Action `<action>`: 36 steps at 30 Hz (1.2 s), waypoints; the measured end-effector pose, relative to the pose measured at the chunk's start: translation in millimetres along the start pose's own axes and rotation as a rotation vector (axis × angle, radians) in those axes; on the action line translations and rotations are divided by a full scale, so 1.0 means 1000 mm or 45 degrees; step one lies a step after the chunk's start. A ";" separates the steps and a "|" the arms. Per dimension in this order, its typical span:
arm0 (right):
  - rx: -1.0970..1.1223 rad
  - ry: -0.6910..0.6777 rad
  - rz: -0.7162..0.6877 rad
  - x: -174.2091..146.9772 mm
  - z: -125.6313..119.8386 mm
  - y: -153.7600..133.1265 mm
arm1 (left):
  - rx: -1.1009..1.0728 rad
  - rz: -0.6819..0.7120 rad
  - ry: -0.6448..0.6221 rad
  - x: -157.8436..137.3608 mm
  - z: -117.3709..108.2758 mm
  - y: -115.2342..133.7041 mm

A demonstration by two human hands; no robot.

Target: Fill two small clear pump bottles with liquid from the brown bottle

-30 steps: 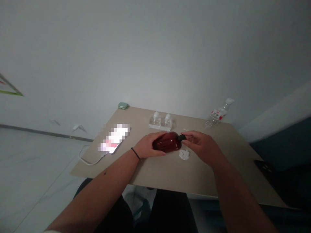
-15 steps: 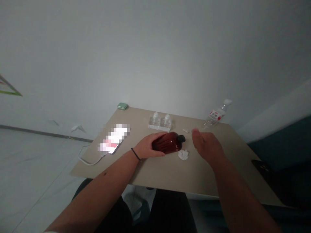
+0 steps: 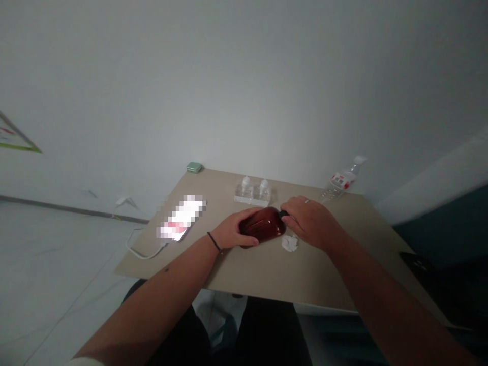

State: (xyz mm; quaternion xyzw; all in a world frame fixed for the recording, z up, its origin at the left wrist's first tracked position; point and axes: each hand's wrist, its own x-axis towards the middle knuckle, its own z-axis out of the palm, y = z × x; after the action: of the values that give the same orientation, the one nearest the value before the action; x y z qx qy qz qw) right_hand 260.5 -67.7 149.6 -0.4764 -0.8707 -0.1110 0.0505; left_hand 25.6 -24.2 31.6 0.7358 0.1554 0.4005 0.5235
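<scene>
A dark red, glossy bottle is held tilted on its side above the table, its neck pointing right. My left hand wraps round the bottle's base end, thumb on the near side. At the other end, my right hand is closed on the black cap, most of which its fingers cover. Just below the right hand lies a crumpled white tissue. Behind the red bottle stands a clear holder with two small white-topped bottles.
The beige table meets a pale wall. A lit phone with a white cable lies at left, a small green case at the back left corner. A clear plastic bottle leans at back right. A dark phone lies at far right.
My right hand has moved left and closed on the black cap; before, it was apart from the bottle. My left hand keeps its hold. The view has shifted slightly.
</scene>
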 end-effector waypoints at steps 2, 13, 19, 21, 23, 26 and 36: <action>-0.074 -0.010 -0.070 0.003 -0.001 0.000 | 0.061 -0.013 -0.041 0.000 0.001 0.000; 0.281 0.174 0.668 -0.007 0.041 -0.017 | 0.686 0.077 0.115 0.000 -0.001 -0.006; 0.093 0.137 0.633 -0.059 0.084 -0.034 | 0.554 0.060 0.256 0.000 -0.002 -0.008; 0.032 0.089 0.617 -0.069 0.096 -0.045 | 0.538 0.041 0.248 0.001 -0.002 -0.008; 0.107 0.080 0.599 -0.074 0.106 -0.049 | 0.531 0.035 0.247 0.001 -0.002 -0.007; 0.431 0.154 0.648 -0.070 0.111 -0.040 | 0.530 0.045 0.242 0.000 -0.002 -0.007; 1.665 0.378 0.905 -0.022 0.060 -0.008 | 0.560 0.090 -0.017 -0.001 0.000 -0.006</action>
State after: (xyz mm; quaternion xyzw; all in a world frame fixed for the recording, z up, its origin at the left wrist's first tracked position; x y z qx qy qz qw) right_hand 267.3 -75.4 86.1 -0.5813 -0.5372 0.3879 0.4723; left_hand 25.8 -22.3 25.8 0.8399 0.2096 0.3703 0.3368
